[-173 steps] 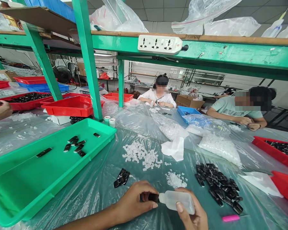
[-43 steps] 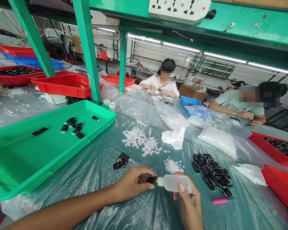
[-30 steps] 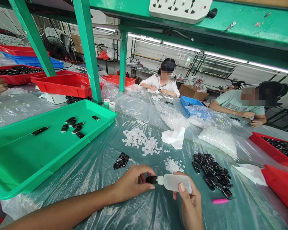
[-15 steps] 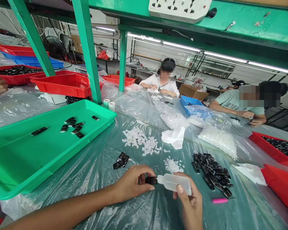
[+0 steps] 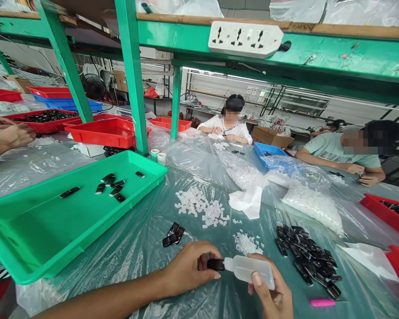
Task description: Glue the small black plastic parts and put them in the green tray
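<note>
Between the fingers and thumb of my left hand (image 5: 189, 268) is a small glossy black casing (image 5: 216, 264). My right hand (image 5: 274, 288) grips a translucent white squeeze bottle (image 5: 251, 270), tipped on its side. Its nozzle end meets the right end of the casing; the very tip is too small to make out. A few more black casings (image 5: 173, 234) lie beyond my left hand. To the right of the bottle is a heap of black casings (image 5: 307, 252), with a pink-handled tool (image 5: 322, 303) in front of it. Small white pieces (image 5: 248, 243) lie just beyond the bottle.
A green tray (image 5: 83, 230) with several black casings stands at left. Larger white pieces (image 5: 201, 206) and a bag of white pieces (image 5: 314, 208) lie farther back. A green shelf frame (image 5: 129, 75) with a power strip (image 5: 244, 39) crosses above. Co-workers (image 5: 231, 122) sit around the table.
The view has tilted up slightly, so the scene sits lower and more shelf shows. My hands keep the casing and bottle together in much the same pose. Another person's hands show more at left.
</note>
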Available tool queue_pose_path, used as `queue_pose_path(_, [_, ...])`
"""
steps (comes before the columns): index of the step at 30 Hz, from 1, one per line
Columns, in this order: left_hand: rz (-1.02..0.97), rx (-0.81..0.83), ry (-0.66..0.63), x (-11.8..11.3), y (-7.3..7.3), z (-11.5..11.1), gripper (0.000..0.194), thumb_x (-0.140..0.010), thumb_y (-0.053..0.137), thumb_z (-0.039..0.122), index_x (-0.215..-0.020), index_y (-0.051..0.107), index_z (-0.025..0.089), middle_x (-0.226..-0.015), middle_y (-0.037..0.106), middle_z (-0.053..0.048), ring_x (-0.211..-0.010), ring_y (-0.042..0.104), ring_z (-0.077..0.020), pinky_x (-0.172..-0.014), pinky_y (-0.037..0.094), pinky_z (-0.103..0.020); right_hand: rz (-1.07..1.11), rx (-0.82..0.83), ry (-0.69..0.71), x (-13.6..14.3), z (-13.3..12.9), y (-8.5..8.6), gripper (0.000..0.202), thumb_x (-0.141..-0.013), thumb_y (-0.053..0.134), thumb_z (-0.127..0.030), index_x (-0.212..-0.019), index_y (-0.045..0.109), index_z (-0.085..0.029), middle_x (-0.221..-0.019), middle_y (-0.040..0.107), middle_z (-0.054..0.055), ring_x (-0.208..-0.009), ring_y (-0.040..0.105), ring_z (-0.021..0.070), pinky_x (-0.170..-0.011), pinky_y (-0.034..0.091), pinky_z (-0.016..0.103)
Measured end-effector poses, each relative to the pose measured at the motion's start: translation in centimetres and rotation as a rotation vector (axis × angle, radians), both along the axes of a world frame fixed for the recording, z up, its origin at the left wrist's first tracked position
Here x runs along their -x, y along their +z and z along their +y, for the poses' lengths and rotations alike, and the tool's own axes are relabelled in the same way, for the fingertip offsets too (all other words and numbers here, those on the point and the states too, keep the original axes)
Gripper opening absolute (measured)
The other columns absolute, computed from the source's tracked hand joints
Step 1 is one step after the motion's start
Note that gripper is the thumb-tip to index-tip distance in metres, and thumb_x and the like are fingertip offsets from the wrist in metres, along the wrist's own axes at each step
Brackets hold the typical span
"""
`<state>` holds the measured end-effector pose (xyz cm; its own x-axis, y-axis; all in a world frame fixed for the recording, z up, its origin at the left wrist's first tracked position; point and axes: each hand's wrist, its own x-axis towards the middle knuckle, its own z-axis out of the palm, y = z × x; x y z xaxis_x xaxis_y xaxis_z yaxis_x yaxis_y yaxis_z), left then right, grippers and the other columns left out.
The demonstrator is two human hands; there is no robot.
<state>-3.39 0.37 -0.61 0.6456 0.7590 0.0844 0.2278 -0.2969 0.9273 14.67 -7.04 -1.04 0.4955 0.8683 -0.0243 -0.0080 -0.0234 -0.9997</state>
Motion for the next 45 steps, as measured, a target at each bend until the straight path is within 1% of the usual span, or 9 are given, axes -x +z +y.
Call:
queue_pose_path(3, [-0.002,-0.005,0.003,0.0,-0.1,0.1,0.026,-0.072,0.068,0.028,-0.096,0.065,0.019,-0.089,0.062,-0.003,-0.065,0.054,-0.0124,-0.052,0.038,-0.018,0.075,-0.04,0.033,-0.1,0.3,-0.4,0.037,-0.068,0.065,-0.051,-0.087,0.06,-0.019,-0.058,0.051,-0.001,-0.048,0.043,0.0138,-0.043,0.034,0.024])
queue_pose_path(7, [-0.038,0.005,-0.003,0.0,-0.3,0.2,0.026,-0.072,0.069,0.029,-0.096,0.066,0.019,-0.091,0.061,-0.004,-0.07,0.056,-0.014,-0.059,0.043,-0.02,0.315,-0.026,0.07,-0.1,0.9,-0.5,0.037,-0.072,0.062,-0.05,-0.089,0.061,-0.017,-0.05,0.047,-0.002,-0.046,0.045,0.0147,-0.043,0.037,0.025])
queue_pose_path(12, [-0.133,0.116,-0.002,-0.1,-0.1,0.1,0.024,-0.074,0.067,0.028,-0.095,0.064,0.018,-0.095,0.059,-0.005,-0.075,0.058,-0.0148,-0.065,0.047,-0.022,0.602,-0.011,0.105,-0.8,1.7,-0.5,0.035,-0.079,0.051,-0.053,-0.082,0.061,-0.019,-0.049,0.039,-0.006,-0.039,0.033,0.0098,-0.047,0.042,0.029])
queue_pose_path(17, [-0.208,0.146,-0.028,-0.2,0.0,0.1,0.019,-0.075,0.066,0.024,-0.093,0.063,0.017,-0.095,0.057,-0.005,-0.077,0.059,-0.0151,-0.069,0.048,-0.023,0.782,-0.006,0.12,-1.9,1.8,-0.9,0.034,-0.081,0.049,-0.051,-0.07,0.057,-0.02,-0.05,0.034,-0.006,-0.041,0.031,0.0092,-0.05,0.042,0.028])
queue_pose_path(23, [-0.223,0.141,-0.044,-0.2,-0.3,0.1,0.017,-0.077,0.064,0.022,-0.093,0.063,0.017,-0.097,0.056,-0.005,-0.077,0.058,-0.0149,-0.069,0.048,-0.024,0.947,-0.003,0.125,-2.2,1.8,-1.2,0.031,-0.081,0.051,-0.048,-0.072,0.059,-0.02,-0.051,0.035,-0.006,-0.042,0.031,0.0088,-0.051,0.042,0.028])
queue_pose_path(29, [-0.195,0.106,-0.034,-0.2,-0.1,0.1,0.017,-0.075,0.066,0.022,-0.09,0.062,0.015,-0.093,0.058,-0.005,-0.075,0.058,-0.0145,-0.067,0.047,-0.023,0.965,0.005,0.127,-2.0,1.8,-0.8,0.03,-0.082,0.051,-0.048,-0.079,0.061,-0.02,-0.051,0.035,-0.006,-0.041,0.031,0.0083,-0.05,0.042,0.027])
queue_pose_path(36, [-0.118,0.07,-0.024,-0.2,0.2,0.0,0.018,-0.074,0.066,0.021,-0.091,0.064,0.015,-0.087,0.062,-0.004,-0.072,0.056,-0.0143,-0.064,0.045,-0.022,0.825,-0.003,0.114,-1.0,1.5,-0.9,0.028,-0.081,0.055,-0.047,-0.087,0.061,-0.021,-0.05,0.042,-0.006,-0.044,0.037,0.0092,-0.049,0.044,0.025])
queue_pose_path(41, [-0.068,0.011,-0.01,-0.1,-0.1,0.0,0.022,-0.075,0.066,0.024,-0.096,0.064,0.018,-0.088,0.061,-0.004,-0.072,0.055,-0.0143,-0.062,0.043,-0.021,0.737,0.022,0.123,-0.1,1.3,-0.6,0.031,-0.081,0.055,-0.047,-0.088,0.062,-0.018,-0.048,0.044,-0.006,-0.039,0.034,0.0071,-0.047,0.042,0.024])
queue_pose_path(45, [-0.056,-0.015,-0.016,-0.1,-0.2,0.0,0.022,-0.076,0.065,0.026,-0.097,0.065,0.019,-0.088,0.06,-0.004,-0.071,0.055,-0.0142,-0.061,0.043,-0.021,0.694,0.021,0.109,0.1,1.4,-0.9,0.033,-0.08,0.056,-0.048,-0.086,0.063,-0.016,-0.047,0.044,-0.006,-0.039,0.035,0.0065,-0.046,0.042,0.023])
